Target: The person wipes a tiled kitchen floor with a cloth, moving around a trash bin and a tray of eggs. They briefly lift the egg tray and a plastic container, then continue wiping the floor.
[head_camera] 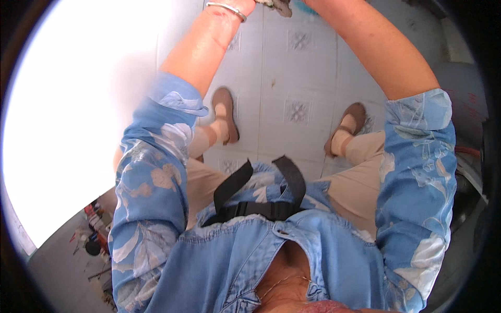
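Only the base of my left hand (245,5) shows at the top edge, above a silver-coloured bangle (227,8). A crumpled greyish cloth (280,7) lies right beside it, also cut off by the edge. Whether my fingers grip that cloth is hidden. My right hand is out of view past the top edge; its bare forearm (377,43) reaches up toward the cloth. Between the cloth and this forearm, a small part of a turquoise thing (306,8) is visible, too little to name.
Pale floor tiles (299,74) with small flower motifs lie between my two brown shoes (227,117). Bright glare covers the left side. Assorted small items (94,234) are on the floor at lower left. A grey surface with red marks (465,101) stands at right.
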{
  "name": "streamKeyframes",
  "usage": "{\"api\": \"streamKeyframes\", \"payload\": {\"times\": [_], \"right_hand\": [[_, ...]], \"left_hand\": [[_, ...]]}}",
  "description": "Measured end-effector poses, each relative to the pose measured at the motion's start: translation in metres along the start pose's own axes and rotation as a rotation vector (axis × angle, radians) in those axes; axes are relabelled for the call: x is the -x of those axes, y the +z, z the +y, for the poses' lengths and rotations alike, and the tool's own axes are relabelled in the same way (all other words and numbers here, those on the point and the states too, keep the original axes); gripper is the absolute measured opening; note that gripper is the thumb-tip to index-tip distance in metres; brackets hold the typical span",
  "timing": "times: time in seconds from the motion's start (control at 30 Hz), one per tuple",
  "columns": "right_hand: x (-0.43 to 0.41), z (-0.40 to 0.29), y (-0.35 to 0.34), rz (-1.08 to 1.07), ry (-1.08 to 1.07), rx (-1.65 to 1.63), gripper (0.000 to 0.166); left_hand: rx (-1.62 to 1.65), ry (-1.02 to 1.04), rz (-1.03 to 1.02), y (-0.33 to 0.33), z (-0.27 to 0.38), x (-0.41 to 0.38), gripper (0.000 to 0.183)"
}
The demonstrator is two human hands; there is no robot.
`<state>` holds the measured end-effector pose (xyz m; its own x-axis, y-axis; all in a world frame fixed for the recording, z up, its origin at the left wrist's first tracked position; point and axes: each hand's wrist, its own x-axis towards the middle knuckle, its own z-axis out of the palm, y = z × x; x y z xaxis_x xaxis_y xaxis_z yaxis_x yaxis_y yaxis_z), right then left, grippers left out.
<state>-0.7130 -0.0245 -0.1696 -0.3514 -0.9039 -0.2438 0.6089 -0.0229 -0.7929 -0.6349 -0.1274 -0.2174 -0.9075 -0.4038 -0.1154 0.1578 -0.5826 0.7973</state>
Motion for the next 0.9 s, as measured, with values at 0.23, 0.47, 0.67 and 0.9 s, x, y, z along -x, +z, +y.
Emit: {"api": "streamKeyframes", "payload": {"times": [0.23,0.47,0.67,0.9], "right_hand": [[0.031,-0.167,-0.031,0.175,-0.81,0.465,0.022],[-0.001,-0.177,-0.108,0.348,-0.599,-0.15,0.029],[-0.001,-0.184,-0.095,0.507,-0.754,-0.018,0.032],[-0.019,-0.161,-0.161,0.555,-0.858,0.518,0.034]], "left_hand": [[-0.74,0.72,-0.032,0.155,0.088,-0.056,0.02],[-1.421,0.904,0.254,0.131,0.08,-0.139,0.03],[-1.605,0.989,0.317,0.129,0.11,-0.163,0.028],[-1.585,0.916,0.173,0.109,0.096,-0.158,0.029]]}}
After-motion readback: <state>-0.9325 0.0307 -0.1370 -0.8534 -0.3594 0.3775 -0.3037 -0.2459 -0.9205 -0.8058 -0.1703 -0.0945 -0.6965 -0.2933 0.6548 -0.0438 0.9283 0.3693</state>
